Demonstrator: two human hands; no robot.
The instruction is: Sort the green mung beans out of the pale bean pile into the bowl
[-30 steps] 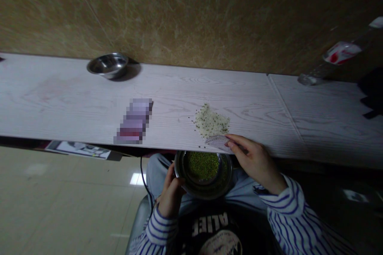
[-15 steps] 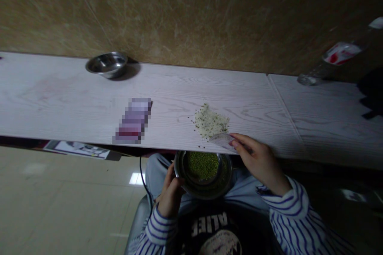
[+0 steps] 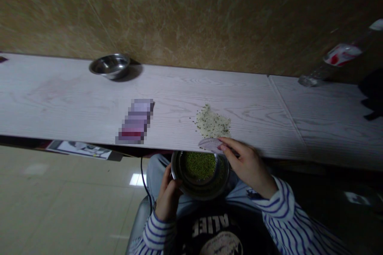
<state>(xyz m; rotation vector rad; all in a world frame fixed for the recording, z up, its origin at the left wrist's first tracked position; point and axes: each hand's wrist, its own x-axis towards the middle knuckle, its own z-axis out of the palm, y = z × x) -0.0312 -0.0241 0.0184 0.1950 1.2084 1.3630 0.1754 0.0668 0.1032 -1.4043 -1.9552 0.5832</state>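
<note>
My left hand [image 3: 168, 199] grips the left rim of a steel bowl [image 3: 196, 194] held above the lap, just under the table's front edge. Green mung beans [image 3: 201, 166] cover the bottom of the bowl. In my right hand [image 3: 245, 163], pinched between thumb and fingers, is a thin, see-through plastic piece [image 3: 208, 144] with a curved edge. It is low over the table's edge, between the bowl and a pile of white rice mixed with mung beans [image 3: 213, 122]. A few stray beans lie left of the pile.
A second steel bowl [image 3: 110, 67] stands near the wall at the back left. A blurred-out flat object [image 3: 136, 121] lies on the white table [image 3: 173, 87]. At the back right is a clear bottle [image 3: 332, 61], with a dark object [image 3: 372, 91] beside it.
My right hand has moved left and slightly toward me with the plastic piece, from the pile's near right side to the table edge above the bowl. My left hand keeps its hold.
</note>
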